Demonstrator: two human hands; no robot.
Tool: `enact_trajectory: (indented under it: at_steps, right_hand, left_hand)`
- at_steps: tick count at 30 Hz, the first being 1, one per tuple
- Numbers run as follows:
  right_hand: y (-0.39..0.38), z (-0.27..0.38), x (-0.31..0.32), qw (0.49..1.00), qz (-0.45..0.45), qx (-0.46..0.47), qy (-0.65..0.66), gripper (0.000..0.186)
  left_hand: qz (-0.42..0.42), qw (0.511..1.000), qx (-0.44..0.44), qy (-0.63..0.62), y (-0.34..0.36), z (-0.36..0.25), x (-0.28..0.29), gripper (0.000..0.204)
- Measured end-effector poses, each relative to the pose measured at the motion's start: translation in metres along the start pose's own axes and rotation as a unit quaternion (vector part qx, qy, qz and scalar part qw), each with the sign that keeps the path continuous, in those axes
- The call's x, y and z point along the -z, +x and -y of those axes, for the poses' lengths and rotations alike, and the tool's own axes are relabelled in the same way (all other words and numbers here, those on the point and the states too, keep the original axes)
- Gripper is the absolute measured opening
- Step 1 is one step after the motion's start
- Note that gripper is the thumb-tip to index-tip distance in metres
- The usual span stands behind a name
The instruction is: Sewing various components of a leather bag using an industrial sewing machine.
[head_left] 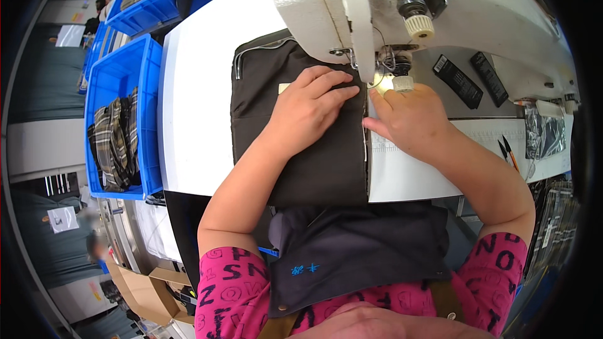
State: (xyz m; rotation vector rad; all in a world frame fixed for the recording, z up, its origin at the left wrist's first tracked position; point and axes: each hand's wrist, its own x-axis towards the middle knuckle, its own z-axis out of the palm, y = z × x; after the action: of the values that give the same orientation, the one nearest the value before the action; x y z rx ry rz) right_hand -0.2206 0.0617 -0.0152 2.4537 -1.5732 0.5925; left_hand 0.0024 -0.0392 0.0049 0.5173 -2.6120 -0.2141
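Note:
A dark brown cloth piece (314, 169) lies on the white sewing table, its right edge running up to the needle area of a white sewing machine (490, 12). A metal zipper (239, 66) runs along its far left corner. Flat on the cloth rests my left hand (314, 110), fingers stretched toward the needle area. My right hand (411, 119) is beside the cloth's right edge, with thumb and index finger apart at that edge, close to the needle. Its other fingers are partly curled. A small pale patch (283, 88) shows beside my left hand.
Blue bins (151, 113) with plaid cloth (116, 141) stand left of the table (195, 132). Two black labelled strips (458, 81) lie under the machine arm. Pens (510, 152), a ruler scale (477, 135) and a clear plastic bag (544, 132) are at the right. An open cardboard box (141, 295) sits lower left.

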Motion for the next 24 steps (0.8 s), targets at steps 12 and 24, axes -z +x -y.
enact_trajectory:
  at_steps: [12, 24]
  right_hand:
    - [-0.006, 0.007, -0.001, 0.999, 0.041, 0.015, 0.012, 0.054]
    - [-0.005, 0.01, 0.008, 0.997, -0.006, 0.081, -0.006, 0.036]
  left_hand:
    - [-0.031, 0.998, -0.006, -0.056, 0.001, 0.015, -0.009, 0.021]
    - [-0.01, 0.999, -0.028, 0.023, -0.002, 0.001, -0.007, 0.035]
